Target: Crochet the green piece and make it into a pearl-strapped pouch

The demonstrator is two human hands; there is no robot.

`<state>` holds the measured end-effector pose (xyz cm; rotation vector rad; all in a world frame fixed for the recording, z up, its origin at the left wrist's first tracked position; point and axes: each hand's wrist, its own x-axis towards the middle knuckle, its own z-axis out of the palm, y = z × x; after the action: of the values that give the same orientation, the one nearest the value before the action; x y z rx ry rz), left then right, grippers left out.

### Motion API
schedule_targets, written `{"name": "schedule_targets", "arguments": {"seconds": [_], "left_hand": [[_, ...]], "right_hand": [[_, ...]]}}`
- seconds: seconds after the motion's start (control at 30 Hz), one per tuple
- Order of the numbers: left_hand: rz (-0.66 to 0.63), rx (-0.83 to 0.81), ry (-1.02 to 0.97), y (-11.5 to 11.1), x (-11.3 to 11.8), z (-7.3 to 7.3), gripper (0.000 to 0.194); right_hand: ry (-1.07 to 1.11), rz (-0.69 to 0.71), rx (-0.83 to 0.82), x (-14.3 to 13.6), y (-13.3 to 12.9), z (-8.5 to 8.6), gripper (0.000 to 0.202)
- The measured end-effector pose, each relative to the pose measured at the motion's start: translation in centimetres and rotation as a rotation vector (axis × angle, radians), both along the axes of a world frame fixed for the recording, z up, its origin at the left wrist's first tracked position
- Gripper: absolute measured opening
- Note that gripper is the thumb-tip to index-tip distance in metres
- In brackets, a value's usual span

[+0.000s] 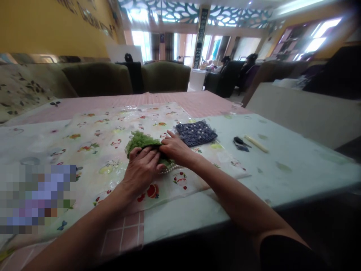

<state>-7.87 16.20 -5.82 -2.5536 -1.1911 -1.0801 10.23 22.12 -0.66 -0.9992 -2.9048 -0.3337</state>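
A green ruffled fabric piece (141,140) with a string of white beads (169,169) at its lower right lies on a fruit-patterned cover. My left hand (143,165) rests on it with the fingers spread over the fabric. At its right edge, my right hand (175,148) pinches the green fabric, with the index finger pointing outward. Just beyond my right hand sits a dark blue piece dotted with white beads (197,132). The underside of the green piece is hidden.
Right of the cover lie a small black item (240,143) and a cream-coloured stick (256,143). A clear cup (236,107) stands farther back. Chairs (166,77) line the table's far side. People sit in the background. A blurred-out patch covers the lower left.
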Motion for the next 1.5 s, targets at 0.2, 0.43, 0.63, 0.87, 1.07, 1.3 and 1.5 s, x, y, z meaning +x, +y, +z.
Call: {"name": "schedule_targets", "arguments": {"seconds": [0.2,0.43,0.63,0.87,1.07,1.3,1.5], "left_hand": [[0.069,-0.021,0.448,1.4,-1.0,1.3,0.027],[0.084,-0.238,0.581,4.2,-1.9,3.9,0.025],[0.038,-0.196,0.539,5.1,-2.7,3.4,0.021],[-0.071,0.041,0.509,4.0,-1.6,2.8,0.024],[-0.135,0.369,0.399,3.0,-0.9,3.2,0.023],[-0.115,0.038,0.408,4.5,-1.1,3.2,0.026],[-0.141,-0.100,0.414,6.4,-2.0,4.5,0.024]], "right_hand": [[0.162,0.082,-0.101,1.7,0.4,0.6,0.020],[0.656,0.211,0.147,2.2,-1.1,1.9,0.017],[0.317,0.127,0.225,2.0,-0.7,1.3,0.015],[0.265,-0.186,-0.035,0.1,-1.4,1.8,0.024],[0.114,-0.349,-0.105,-0.5,-0.8,1.3,0.019],[0.522,-0.098,-0.312,3.0,0.0,2.7,0.027],[0.389,-0.075,-0.170,2.1,0.0,0.3,0.010]]}}
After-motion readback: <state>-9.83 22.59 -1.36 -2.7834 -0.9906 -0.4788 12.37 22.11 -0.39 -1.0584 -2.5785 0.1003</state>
